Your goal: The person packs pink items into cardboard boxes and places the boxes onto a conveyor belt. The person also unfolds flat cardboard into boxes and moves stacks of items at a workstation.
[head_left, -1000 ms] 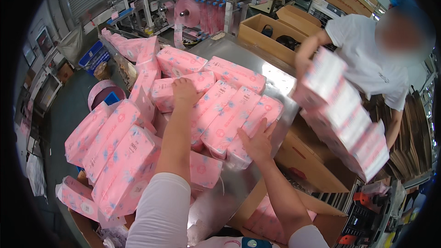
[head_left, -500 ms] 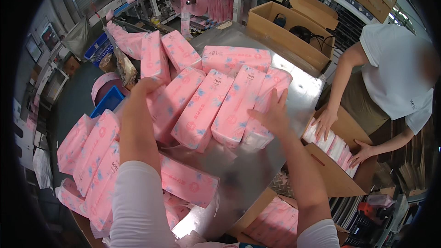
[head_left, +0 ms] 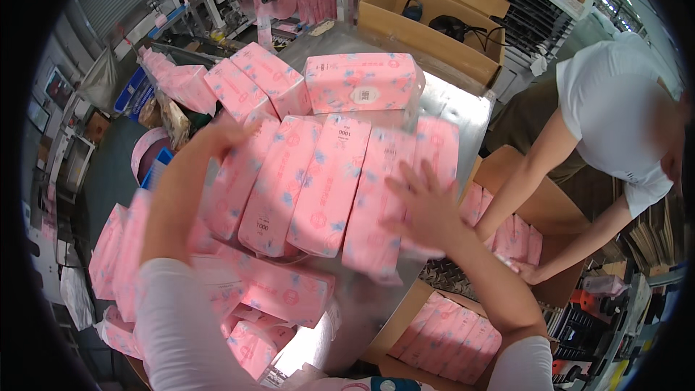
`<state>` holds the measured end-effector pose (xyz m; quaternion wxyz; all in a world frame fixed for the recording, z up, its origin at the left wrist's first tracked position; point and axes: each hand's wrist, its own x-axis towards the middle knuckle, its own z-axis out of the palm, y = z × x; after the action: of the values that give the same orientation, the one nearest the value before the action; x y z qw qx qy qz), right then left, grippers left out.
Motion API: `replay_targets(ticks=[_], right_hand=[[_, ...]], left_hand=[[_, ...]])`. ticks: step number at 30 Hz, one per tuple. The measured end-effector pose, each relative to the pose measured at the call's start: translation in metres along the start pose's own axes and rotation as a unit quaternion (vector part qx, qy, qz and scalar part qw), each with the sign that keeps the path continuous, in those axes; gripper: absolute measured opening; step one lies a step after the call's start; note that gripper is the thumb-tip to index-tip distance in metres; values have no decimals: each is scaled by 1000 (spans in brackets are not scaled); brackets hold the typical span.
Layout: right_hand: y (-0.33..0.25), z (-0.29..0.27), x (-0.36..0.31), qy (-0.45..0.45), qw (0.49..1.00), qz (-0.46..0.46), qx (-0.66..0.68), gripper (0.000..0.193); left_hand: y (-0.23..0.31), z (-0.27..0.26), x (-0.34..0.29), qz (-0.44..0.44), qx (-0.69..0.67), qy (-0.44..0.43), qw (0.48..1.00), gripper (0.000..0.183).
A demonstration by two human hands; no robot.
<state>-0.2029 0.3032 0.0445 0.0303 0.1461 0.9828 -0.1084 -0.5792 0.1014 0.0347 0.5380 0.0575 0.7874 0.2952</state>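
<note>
A row of pink tissue packs (head_left: 329,188) with blue flower prints lies side by side on the metal table. At the row's left end is my left hand (head_left: 228,139), slightly blurred, its fingers stretched over the top of the outermost pack. My right hand (head_left: 427,210) spreads its fingers on the packs at the right end, covering part of them. Behind the row, one pack (head_left: 362,83) lies crosswise, and two more packs (head_left: 268,72) lean together on its left. Nearer me, another pack (head_left: 279,286) rests below the row among loosely piled ones.
An open carton (head_left: 445,337) filled with pink packs stands at the lower right. Beyond it, a co-worker (head_left: 608,116) reaches into another carton (head_left: 561,224) holding packs. A carton with black cables (head_left: 434,29) sits on the far table edge (head_left: 463,108). More packs (head_left: 119,253) pile up at left.
The row of packs has shifted nearer to me, and its packs lie closer together. My right hand has moved down and left. The co-worker now leans deeper into the carton.
</note>
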Motion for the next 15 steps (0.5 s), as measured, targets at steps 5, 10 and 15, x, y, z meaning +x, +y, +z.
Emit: replay_targets(ticks=[5, 10, 15], right_hand=[[42, -2, -20, 84, 836, 154, 521, 65], [83, 39, -34, -32, 625, 260, 735, 58], [94, 37, -97, 99, 525, 266, 803, 58]], left_hand=[[-55, 16, -41, -31, -74, -88, 993, 85], [-58, 51, -31, 103, -208, -155, 960, 80], [-23, 89, -41, 179, -226, -138, 948, 79]])
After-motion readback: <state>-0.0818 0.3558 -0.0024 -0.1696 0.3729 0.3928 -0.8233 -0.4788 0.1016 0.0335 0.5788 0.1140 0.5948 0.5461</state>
